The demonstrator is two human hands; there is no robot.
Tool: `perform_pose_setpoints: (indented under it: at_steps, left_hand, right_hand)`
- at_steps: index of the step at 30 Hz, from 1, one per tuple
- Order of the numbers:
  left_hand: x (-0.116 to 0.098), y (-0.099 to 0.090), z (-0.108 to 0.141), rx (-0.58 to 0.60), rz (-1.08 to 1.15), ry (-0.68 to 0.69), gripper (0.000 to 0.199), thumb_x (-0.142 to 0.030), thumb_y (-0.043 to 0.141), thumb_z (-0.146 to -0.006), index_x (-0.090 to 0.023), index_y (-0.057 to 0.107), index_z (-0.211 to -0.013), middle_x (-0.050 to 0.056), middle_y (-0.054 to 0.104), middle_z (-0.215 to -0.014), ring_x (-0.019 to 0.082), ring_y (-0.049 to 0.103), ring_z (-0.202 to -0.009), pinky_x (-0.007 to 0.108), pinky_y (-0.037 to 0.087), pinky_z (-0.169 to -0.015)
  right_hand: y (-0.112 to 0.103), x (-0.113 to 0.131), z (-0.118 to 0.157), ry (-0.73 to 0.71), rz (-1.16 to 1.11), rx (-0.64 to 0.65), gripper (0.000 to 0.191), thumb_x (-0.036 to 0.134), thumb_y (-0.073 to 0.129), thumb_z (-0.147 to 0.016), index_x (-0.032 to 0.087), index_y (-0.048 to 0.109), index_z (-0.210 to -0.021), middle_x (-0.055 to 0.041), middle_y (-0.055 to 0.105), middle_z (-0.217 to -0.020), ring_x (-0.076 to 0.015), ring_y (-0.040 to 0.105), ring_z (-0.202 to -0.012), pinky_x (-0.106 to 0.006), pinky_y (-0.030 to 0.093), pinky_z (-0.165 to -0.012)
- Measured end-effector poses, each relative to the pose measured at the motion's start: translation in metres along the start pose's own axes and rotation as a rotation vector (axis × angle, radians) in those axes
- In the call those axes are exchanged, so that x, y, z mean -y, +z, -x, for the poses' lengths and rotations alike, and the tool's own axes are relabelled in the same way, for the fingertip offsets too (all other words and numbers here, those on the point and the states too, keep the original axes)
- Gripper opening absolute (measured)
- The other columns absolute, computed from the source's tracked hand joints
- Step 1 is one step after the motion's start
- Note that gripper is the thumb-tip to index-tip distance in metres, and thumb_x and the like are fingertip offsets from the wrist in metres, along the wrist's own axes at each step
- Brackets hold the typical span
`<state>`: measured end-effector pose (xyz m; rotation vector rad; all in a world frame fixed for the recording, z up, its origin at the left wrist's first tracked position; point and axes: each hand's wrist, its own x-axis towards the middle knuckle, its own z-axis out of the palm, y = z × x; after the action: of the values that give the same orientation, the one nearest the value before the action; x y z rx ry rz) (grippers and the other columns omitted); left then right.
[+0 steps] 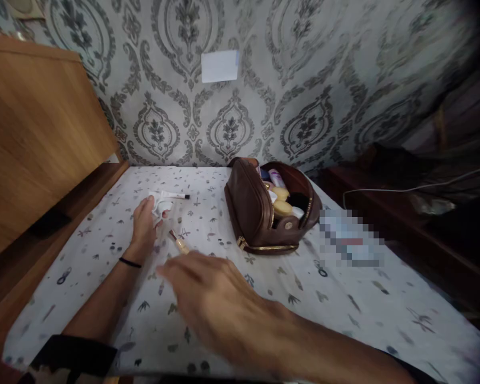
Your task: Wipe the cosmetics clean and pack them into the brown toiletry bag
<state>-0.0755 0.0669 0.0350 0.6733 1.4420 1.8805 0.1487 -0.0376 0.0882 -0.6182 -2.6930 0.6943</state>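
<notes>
My left hand [143,226], with a dark band at its wrist, is closed on a crumpled white tissue-like piece [162,207] with reddish marks. A small makeup brush [180,243] with dark bristles and a light golden handle points out from my right hand [210,290]. My right fingers are curled round its handle end, partly hidden by the back of the hand and blurred. The brush tip is a little to the right of my left hand, apart from it. Just beyond the white piece lies a slim white tube [177,196] with a black cap.
A brown toiletry bag [248,208] stands unzipped at the middle right, holding several cosmetic items. To its right is a pixelated patch [352,237]. A wooden cabinet [40,128] borders the left side. Behind the patterned cloth [304,304] rises a wallpapered wall [232,122].
</notes>
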Motion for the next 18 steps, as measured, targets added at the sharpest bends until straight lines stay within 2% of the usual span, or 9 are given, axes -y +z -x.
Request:
perform_pose_setpoints:
  at_steps: [2, 4, 7, 11, 13, 15, 16, 18]
  left_hand:
    - [0.004, -0.001, 0.0, 0.047, -0.039, 0.024, 0.037, -0.053, 0.07, -0.073, -0.021, 0.051, -0.08, -0.006, 0.053, -0.073, 0.008, 0.053, -0.058, 0.018, 0.046, -0.052]
    - [0.009, -0.002, -0.001, 0.095, -0.079, 0.089, 0.038, -0.054, 0.069, -0.076, -0.021, 0.05, -0.078, -0.006, 0.051, -0.072, 0.009, 0.051, -0.059, 0.017, 0.043, -0.052]
    - [0.014, -0.005, -0.004, 0.134, -0.169, 0.245, 0.033, -0.05, 0.067, -0.081, -0.02, 0.053, -0.077, -0.005, 0.048, -0.071, 0.01, 0.047, -0.063, 0.018, 0.041, -0.057]
    - [0.011, -0.006, -0.004, 0.187, -0.279, 0.374, 0.026, -0.044, 0.062, -0.086, -0.02, 0.057, -0.079, -0.004, 0.049, -0.07, 0.012, 0.045, -0.066, 0.02, 0.039, -0.061]
    - [0.007, -0.005, -0.002, 0.189, -0.287, 0.393, 0.024, -0.043, 0.062, -0.087, -0.02, 0.059, -0.083, -0.003, 0.052, -0.072, 0.013, 0.047, -0.068, 0.02, 0.04, -0.062]
    - [0.004, -0.005, 0.002, 0.164, -0.268, 0.389, 0.024, -0.044, 0.063, -0.087, -0.02, 0.059, -0.082, -0.003, 0.052, -0.073, 0.013, 0.047, -0.068, 0.021, 0.04, -0.062]
    - [0.003, -0.004, 0.003, 0.144, -0.252, 0.367, 0.025, -0.044, 0.064, -0.086, -0.02, 0.058, -0.081, -0.003, 0.052, -0.073, 0.013, 0.048, -0.068, 0.021, 0.041, -0.062]
    - [0.004, -0.001, 0.009, 0.101, -0.199, 0.269, 0.027, -0.047, 0.066, -0.084, -0.02, 0.058, -0.08, -0.003, 0.054, -0.073, 0.013, 0.05, -0.068, 0.02, 0.041, -0.061]
  right_hand:
    - [-0.003, -0.024, -0.037, 0.205, 0.059, -0.011, 0.029, 0.018, 0.047, -0.098, 0.017, 0.057, -0.126, -0.0118, 0.064, -0.115, -0.0231, 0.061, -0.105, -0.038, 0.052, -0.09]
    - [0.009, -0.044, -0.057, 0.351, 0.101, 0.03, 0.038, 0.024, 0.056, -0.096, 0.016, 0.053, -0.132, -0.0151, 0.061, -0.12, -0.0274, 0.06, -0.109, -0.042, 0.052, -0.091]
    - [0.035, -0.059, -0.063, 0.427, 0.156, 0.046, 0.043, 0.02, 0.057, -0.093, 0.019, 0.05, -0.136, -0.016, 0.059, -0.125, -0.0316, 0.056, -0.117, -0.043, 0.052, -0.089]
    - [0.052, -0.07, -0.062, 0.465, 0.132, -0.04, 0.041, 0.009, 0.044, -0.093, 0.017, 0.053, -0.132, -0.0159, 0.064, -0.116, -0.0298, 0.059, -0.109, -0.04, 0.05, -0.083]
    - [0.055, -0.082, -0.061, 0.478, -0.058, -0.17, 0.04, 0.008, 0.045, -0.09, 0.015, 0.057, -0.128, -0.0134, 0.067, -0.104, -0.0264, 0.062, -0.096, -0.038, 0.048, -0.081]
    - [0.058, -0.096, -0.06, 0.516, -0.395, -0.329, 0.035, 0.011, 0.052, -0.087, 0.014, 0.061, -0.12, -0.0057, 0.065, -0.082, -0.021, 0.06, -0.078, -0.034, 0.047, -0.074]
    - [0.06, -0.103, -0.059, 0.546, -0.558, -0.398, 0.031, 0.014, 0.055, -0.086, 0.014, 0.063, -0.116, -0.0017, 0.061, -0.073, -0.0185, 0.057, -0.07, -0.031, 0.045, -0.069]
    - [0.063, -0.114, -0.056, 0.562, -0.75, -0.493, 0.029, 0.026, 0.057, -0.087, 0.016, 0.063, -0.113, 0.0024, 0.056, -0.067, -0.0151, 0.053, -0.061, -0.027, 0.043, -0.061]
